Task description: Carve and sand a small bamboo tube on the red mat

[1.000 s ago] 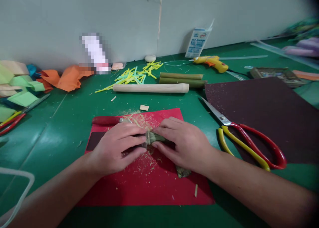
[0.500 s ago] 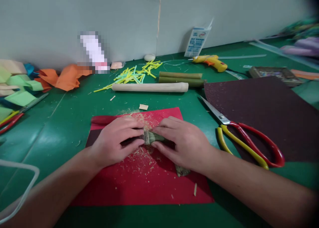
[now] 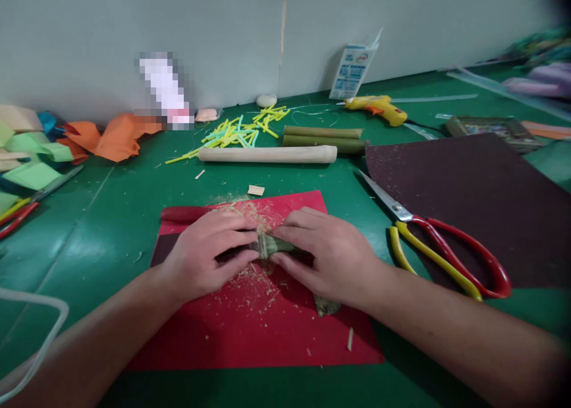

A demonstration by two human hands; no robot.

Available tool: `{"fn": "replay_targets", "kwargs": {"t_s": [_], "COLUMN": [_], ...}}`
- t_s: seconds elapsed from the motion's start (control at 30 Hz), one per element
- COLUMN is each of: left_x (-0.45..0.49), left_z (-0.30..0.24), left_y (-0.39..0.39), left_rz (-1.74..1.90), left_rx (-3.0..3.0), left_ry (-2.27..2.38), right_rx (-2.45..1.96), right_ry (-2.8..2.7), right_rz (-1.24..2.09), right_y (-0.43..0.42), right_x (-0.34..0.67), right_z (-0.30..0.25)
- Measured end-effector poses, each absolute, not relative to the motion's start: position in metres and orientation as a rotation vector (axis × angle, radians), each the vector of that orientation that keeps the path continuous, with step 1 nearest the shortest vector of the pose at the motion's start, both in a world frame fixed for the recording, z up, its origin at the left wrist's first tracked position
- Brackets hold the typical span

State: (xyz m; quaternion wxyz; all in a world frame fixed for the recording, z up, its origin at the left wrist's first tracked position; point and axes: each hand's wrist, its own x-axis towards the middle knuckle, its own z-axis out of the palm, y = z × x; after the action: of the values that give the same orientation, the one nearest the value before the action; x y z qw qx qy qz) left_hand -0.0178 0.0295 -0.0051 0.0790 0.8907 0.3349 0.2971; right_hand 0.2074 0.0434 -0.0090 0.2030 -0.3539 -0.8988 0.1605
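Note:
A short green bamboo piece (image 3: 275, 245) lies crosswise between my hands, with a pale ring-like joint near its middle. My left hand (image 3: 214, 247) closes its fingertips and thumb on the left end, where something dark shows under the fingers. Gripping the right part from above is my right hand (image 3: 328, 247), thumb below and fingers on top. Under both hands is a red sheet (image 3: 250, 336) sprinkled with pale shavings and dust. Another rough greenish piece (image 3: 327, 306) pokes out beneath my right wrist, mostly hidden.
Red-and-yellow-handled scissors (image 3: 401, 212) lie at right by a dark brown sheet (image 3: 464, 200). Behind are a peeled pale stick (image 3: 267, 154), green bamboo lengths (image 3: 323, 140), cut yellow straws (image 3: 232, 133) and a yellow glue gun (image 3: 379, 109). Coloured papers (image 3: 120, 137) and more scissors (image 3: 20, 217) lie left.
Both hands keep the same hold on the bamboo piece, with hardly any movement. The whole view has shifted very slightly.

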Motion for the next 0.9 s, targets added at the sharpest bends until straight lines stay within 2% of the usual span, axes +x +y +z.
{"fn": "replay_targets", "kwargs": {"t_s": [0.9], "left_x": [-0.0097], "left_z": [-0.001], "left_y": [0.0289], "left_rz": [0.87], "left_rx": [2.728], "left_ry": [0.926], "right_rx": [-1.002], "right_ry": [-2.489], "right_rz": [0.477], "right_y": [0.0424], "right_x": [0.2076], "right_z": [-0.0063]}}
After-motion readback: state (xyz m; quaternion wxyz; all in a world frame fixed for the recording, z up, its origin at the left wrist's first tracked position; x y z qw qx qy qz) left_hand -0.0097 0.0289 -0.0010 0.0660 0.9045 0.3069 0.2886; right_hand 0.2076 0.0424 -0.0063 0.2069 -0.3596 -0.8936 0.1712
